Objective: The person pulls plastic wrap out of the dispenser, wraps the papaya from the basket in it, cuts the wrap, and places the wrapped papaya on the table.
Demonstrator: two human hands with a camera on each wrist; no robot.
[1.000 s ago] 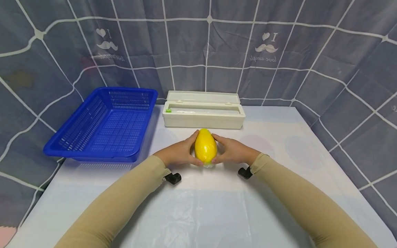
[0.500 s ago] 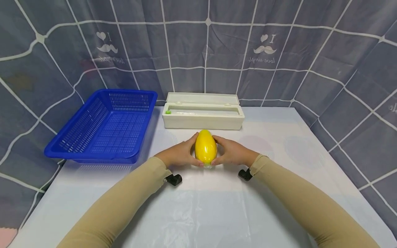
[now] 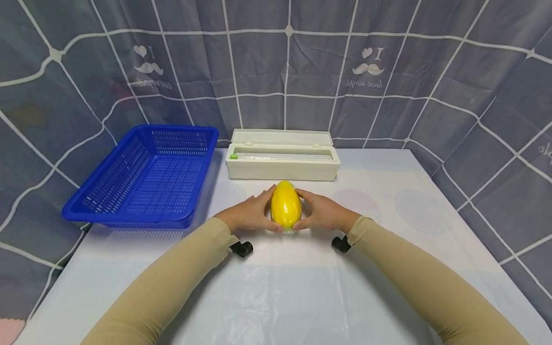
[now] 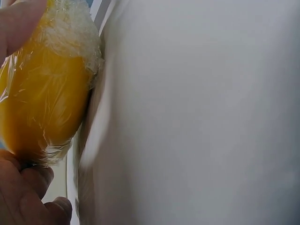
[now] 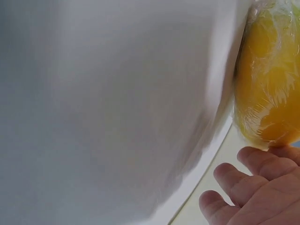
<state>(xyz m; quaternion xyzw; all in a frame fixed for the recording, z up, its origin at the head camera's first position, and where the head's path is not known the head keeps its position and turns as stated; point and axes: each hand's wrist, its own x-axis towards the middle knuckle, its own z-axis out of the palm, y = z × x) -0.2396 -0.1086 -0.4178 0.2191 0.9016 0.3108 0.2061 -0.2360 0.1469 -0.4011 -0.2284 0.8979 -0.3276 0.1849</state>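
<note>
A glossy yellow fruit, shaped like a mango and wrapped in cling film (image 3: 286,205), sits at the middle of the table between both hands. My left hand (image 3: 252,211) grips its left side, thumb at the near end and fingers toward the far end. On the opposite side my right hand (image 3: 324,211) holds it in the same way. Bunched, crinkled film covers the near end of the fruit (image 4: 47,98) in the left wrist view. In the right wrist view, fingertips (image 5: 253,157) meet the far end of the wrapped fruit (image 5: 269,89).
Behind the fruit stands a white cling film dispenser (image 3: 282,169), lid raised, with a small green cutter (image 3: 234,156) on its left. A blue plastic basket (image 3: 129,216) lies at the left. Grey checked curtain (image 3: 258,62) encloses the white-covered table (image 3: 302,297) at the back and sides.
The scene has shifted slightly downward in the head view. Both hands keep the same hold on the wrapped fruit, which stays in place.
</note>
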